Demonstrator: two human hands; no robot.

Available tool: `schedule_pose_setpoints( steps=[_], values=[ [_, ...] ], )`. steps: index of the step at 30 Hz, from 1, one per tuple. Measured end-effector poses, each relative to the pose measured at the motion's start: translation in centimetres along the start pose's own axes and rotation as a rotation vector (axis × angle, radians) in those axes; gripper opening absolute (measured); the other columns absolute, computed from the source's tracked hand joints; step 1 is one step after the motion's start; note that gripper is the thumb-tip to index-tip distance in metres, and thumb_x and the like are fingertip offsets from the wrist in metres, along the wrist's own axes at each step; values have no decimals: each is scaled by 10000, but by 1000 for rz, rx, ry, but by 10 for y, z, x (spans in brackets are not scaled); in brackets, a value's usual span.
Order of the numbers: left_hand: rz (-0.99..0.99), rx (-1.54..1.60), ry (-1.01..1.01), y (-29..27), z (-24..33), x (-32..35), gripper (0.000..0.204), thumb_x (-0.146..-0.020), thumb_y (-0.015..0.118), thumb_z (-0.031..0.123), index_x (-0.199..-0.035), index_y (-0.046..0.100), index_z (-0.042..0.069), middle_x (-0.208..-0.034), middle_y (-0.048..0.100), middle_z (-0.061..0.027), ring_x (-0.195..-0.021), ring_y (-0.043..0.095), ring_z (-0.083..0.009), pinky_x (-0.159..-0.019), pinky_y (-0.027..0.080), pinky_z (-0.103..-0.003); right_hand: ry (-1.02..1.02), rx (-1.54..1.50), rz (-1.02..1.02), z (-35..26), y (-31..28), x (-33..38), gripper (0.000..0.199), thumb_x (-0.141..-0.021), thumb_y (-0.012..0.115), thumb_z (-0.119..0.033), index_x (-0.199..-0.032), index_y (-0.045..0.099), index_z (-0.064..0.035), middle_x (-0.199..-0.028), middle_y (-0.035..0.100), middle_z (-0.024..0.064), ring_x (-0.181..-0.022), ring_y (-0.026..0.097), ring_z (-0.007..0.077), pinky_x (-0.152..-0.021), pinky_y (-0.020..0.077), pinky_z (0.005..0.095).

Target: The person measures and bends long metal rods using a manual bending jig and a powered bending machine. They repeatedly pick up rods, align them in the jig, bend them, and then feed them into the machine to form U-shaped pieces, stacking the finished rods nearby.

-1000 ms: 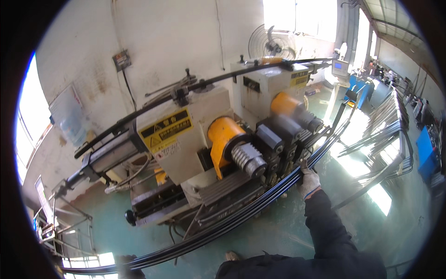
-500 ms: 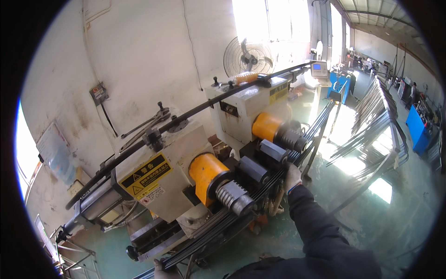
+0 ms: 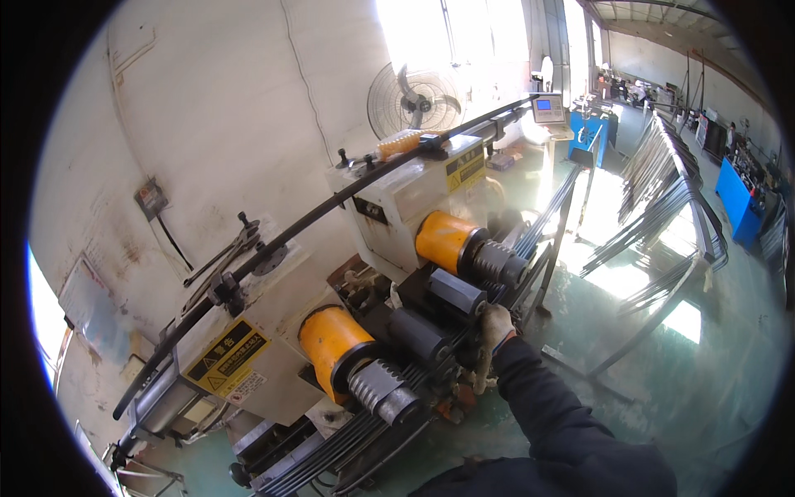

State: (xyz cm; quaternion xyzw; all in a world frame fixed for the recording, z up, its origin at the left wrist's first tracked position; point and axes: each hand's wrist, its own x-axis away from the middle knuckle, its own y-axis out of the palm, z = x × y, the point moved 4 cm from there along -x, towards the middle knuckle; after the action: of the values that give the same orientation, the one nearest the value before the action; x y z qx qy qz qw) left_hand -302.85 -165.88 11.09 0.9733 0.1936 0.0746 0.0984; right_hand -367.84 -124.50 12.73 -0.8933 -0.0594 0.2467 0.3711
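My right hand, in a pale work glove, is closed over a bundle of long thin metal rods, its fingertips hidden. The bundle runs along the front of a cream-coloured machine. Just left of the hand are two dark hexagonal blocks. On either side of these stand two orange cylinders, each ending in a toothed grey roller. My left hand is out of view.
A long black bar crosses above the machine. Behind it stand a fan and a control box with a screen. To the right, a rack holds many bent rods. A blue cabinet stands farther right.
The view has shifted, so the machine sits lower and farther left. My left hand, earlier at the rods along the bottom edge, has gone out of view. My right hand stays by the hexagonal blocks.
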Motion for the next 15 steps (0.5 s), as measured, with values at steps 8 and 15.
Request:
schedule_pose_setpoints(
  steps=[8, 15],
  values=[
    [260, 2500, -1160, 16, 10, -21, 497, -1087, 803, 398, -1462, 741, 79, -1311, 856, -174, -1158, 841, -358, -987, 668, -456, -12, 176, 150, 49, 25, -4, 279, -1040, 639, -24, -1303, 729, -45, -1063, 811, 233, -996, 804, 433, -920, 626, 493],
    [-371, 3920, -1775, -71, -28, -60, 535, -1252, 573, 362, -1608, 646, -30, -1622, 697, -203, -1486, 635, -361, -1311, 430, -499, 202, -8, 175, 22, 21, 8, 233, -1174, 594, -155, -1177, 772, -5, -991, 803, 142, -956, 793, 347, -843, 614, 464]
  ],
)
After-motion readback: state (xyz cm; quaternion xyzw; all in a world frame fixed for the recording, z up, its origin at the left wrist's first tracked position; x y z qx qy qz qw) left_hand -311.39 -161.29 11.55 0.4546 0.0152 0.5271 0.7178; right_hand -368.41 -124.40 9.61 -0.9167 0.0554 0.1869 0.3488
